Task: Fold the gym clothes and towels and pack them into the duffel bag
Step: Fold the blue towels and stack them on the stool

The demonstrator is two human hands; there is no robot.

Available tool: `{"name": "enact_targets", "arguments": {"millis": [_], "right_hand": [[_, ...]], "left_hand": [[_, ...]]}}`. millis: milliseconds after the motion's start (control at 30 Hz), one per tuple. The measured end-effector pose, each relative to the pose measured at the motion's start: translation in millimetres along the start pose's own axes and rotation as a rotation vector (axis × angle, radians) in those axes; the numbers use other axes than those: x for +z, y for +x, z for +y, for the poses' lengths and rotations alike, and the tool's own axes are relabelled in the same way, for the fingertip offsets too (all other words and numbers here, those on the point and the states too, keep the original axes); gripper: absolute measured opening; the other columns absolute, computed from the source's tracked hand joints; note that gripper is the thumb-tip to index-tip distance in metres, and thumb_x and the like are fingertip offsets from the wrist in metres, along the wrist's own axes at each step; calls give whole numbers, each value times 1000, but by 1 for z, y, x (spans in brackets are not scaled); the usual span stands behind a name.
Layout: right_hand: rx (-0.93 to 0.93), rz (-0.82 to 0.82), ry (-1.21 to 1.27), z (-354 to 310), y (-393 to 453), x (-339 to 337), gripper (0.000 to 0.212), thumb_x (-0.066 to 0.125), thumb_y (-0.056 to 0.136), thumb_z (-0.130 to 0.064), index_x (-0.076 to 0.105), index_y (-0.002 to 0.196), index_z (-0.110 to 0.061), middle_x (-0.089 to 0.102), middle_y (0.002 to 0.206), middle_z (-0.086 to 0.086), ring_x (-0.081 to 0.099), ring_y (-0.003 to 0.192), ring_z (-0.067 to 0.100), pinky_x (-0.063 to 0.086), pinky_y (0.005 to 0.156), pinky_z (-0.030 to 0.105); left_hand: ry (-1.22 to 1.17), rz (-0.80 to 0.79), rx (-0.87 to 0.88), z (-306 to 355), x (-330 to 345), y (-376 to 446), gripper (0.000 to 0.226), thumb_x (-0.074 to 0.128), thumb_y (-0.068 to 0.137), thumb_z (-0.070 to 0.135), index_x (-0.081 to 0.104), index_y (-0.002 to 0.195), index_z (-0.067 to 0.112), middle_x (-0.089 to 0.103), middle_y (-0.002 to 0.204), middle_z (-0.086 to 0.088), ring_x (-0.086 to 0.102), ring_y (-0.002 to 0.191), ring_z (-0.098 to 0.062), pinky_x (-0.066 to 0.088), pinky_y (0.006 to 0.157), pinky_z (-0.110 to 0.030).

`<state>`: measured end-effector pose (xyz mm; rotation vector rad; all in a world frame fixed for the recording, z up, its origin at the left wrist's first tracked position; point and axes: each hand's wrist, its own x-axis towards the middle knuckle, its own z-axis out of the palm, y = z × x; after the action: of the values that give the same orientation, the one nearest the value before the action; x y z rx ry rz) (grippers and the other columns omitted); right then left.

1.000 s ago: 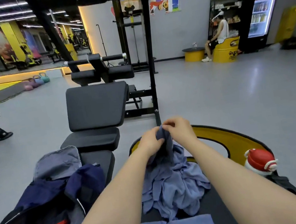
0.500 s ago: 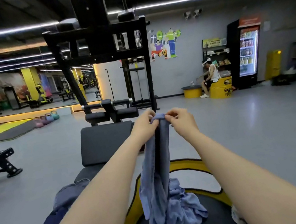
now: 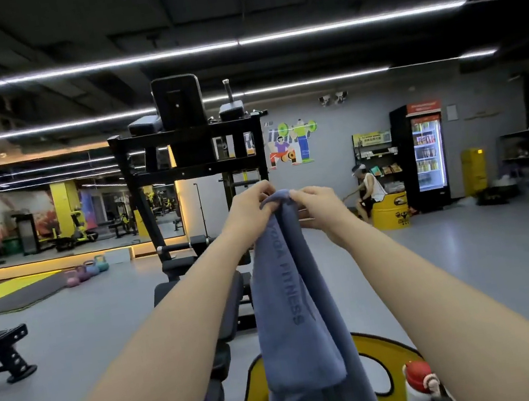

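Both hands are up at arm's length dead center, the left hand (image 3: 246,210) and right hand (image 3: 317,205) pinching the top edge of a blue towel (image 3: 295,316) close together, fingers curled onto the cloth. The towel hangs straight down toward 6 o'clock with "FITNESS" lettering running down it, draped in front of a yellow-rimmed black surface (image 3: 389,350). A red-capped bottle (image 3: 420,383) sits at about 5 o'clock beside the right forearm, and a black weight bench (image 3: 199,300) is behind the left forearm around 7 o'clock.
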<state>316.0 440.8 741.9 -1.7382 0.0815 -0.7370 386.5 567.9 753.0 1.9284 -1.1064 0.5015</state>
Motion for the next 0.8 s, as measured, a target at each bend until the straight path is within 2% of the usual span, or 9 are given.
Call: {"name": "enact_targets", "arguments": {"millis": [67,167,300,367,433,533,600,700,800], "right_hand": [[77,-7,61,-15,-11,-6,31,49,98,-35,61,106,-8,63,110,16,61,103,28,55,77,32],[169,-34,65,-28,-22,-14,59,46,94,-55,53,124,-5,60,119,15,57,110,31,51,93,41],[240,-47,39,-42,-36,-20,67,50,89,-61,49,129,-7,57,125,14,54,115,33,48,99,45],[205,-27,30,-50,-43,-23,58,56,90,-53,55,125,-7,59,121,15,57,110,31,51,93,42],[146,-16,60,-58,-52,-26,42,59,92,-39,63,115,-5,63,111,14,60,99,27,53,75,33],[71,-6,98,-66,-64,-31,28,61,93,-21,66,115,-4,65,102,11,61,87,20,48,59,24],[32,32,128,-72,-69,-32,28,59,94,-14,63,120,-5,64,111,12,61,97,23,49,62,24],[-11,55,207,-81,-73,-34,19,52,97,-8,61,113,-8,60,116,14,58,107,27,50,66,24],[-32,4,233,-86,-83,-37,16,45,99,-6,58,108,-10,61,111,13,58,106,27,51,72,28]], "left_hand": [[-14,15,20,15,-8,-4,10,54,95,14,57,105,13,63,103,-6,57,91,-14,43,65,-14],[-31,28,36,35,-17,-11,12,57,93,15,60,104,14,64,102,-6,57,91,-13,45,69,-16],[-40,18,66,57,-21,-22,8,60,91,13,62,96,19,64,96,0,59,90,-12,43,66,-13],[-76,15,92,67,-22,-26,9,61,90,10,62,92,19,64,94,1,61,90,-13,44,66,-12],[-87,8,106,74,-22,-30,8,63,88,10,63,90,18,63,95,0,59,90,-10,44,66,-11],[-111,31,111,80,-23,-33,11,68,85,13,60,92,16,63,104,-7,61,96,-19,51,71,-21],[-153,19,72,84,-23,-37,33,71,82,17,53,110,14,58,116,-10,61,101,-23,54,81,-31],[-261,-158,-121,82,-26,-43,78,69,84,28,23,145,16,45,141,-10,50,123,-26,44,99,-40],[-244,-396,-195,69,-30,-55,73,64,88,35,25,147,19,48,140,-8,45,128,-25,40,103,-38]]}}
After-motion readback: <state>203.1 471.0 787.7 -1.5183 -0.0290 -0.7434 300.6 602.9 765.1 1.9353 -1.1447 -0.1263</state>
